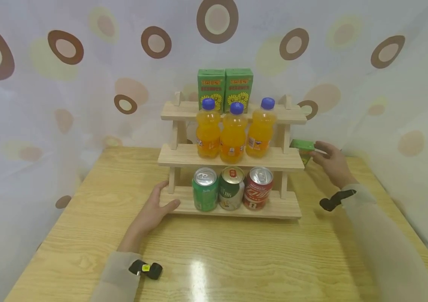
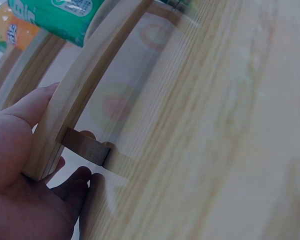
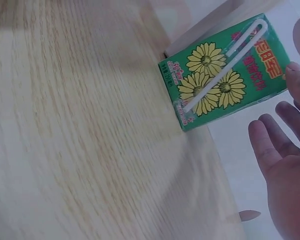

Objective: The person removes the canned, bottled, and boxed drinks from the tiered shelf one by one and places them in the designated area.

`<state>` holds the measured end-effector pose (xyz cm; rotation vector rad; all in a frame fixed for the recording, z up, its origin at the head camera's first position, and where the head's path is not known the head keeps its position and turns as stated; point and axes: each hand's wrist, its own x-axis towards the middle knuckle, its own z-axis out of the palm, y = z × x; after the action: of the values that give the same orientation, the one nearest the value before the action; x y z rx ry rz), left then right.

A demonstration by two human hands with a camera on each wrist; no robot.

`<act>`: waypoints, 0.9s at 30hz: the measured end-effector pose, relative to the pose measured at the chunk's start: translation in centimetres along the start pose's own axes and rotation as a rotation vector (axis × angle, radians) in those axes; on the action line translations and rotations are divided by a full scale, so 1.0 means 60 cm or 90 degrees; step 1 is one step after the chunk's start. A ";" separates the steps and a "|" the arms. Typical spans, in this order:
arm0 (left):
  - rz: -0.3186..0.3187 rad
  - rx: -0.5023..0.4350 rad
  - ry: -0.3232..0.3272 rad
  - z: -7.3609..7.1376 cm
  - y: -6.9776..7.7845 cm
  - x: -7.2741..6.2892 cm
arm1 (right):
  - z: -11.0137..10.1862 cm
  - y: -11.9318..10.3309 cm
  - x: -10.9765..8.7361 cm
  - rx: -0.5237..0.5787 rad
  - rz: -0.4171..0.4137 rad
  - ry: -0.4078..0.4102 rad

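Note:
My left hand (image 1: 156,209) grips the left end of the lowest board of a three-tier wooden display shelf (image 1: 229,213). In the left wrist view its thumb (image 2: 32,105) lies over the board, with fingers underneath. My right hand (image 1: 332,163), behind the shelf's right side, pinches a green drink carton (image 3: 220,75) by its upper corner; the thumb shows on its front, while any finger behind is hidden. Yellow flowers and a white bent straw mark the carton's face. In the head view the shelf partly covers this carton (image 1: 302,144). Its other fingers (image 3: 264,142) stand apart from it.
Two matching green cartons (image 1: 212,86) stand on the top tier. Three orange-drink bottles (image 1: 233,136) with blue caps occupy the middle tier. Below are a green can (image 1: 205,193), a green-and-white can (image 1: 231,191) and a red can (image 1: 258,191). A patterned curtain (image 1: 85,105) surrounds the wooden table (image 1: 236,256).

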<state>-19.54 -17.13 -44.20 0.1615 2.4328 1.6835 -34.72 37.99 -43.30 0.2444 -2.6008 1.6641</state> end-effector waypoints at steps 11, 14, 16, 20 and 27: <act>-0.002 0.007 -0.007 -0.001 0.000 0.001 | -0.013 -0.017 -0.025 -0.025 -0.034 0.017; -0.003 0.009 -0.007 -0.002 0.001 0.000 | -0.014 -0.025 -0.028 -0.031 -0.037 0.012; -0.002 0.007 -0.007 -0.003 0.002 -0.002 | -0.015 -0.031 -0.030 -0.036 -0.036 0.009; 0.004 0.010 -0.010 -0.004 0.004 -0.003 | -0.015 -0.041 -0.035 -0.044 -0.039 0.008; 0.006 0.010 -0.006 0.000 0.000 -0.001 | -0.013 -0.054 -0.050 -0.059 -0.037 0.003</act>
<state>-19.50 -17.14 -44.19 0.1835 2.4428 1.6652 -31.28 37.72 -40.44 0.3082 -2.6327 1.5201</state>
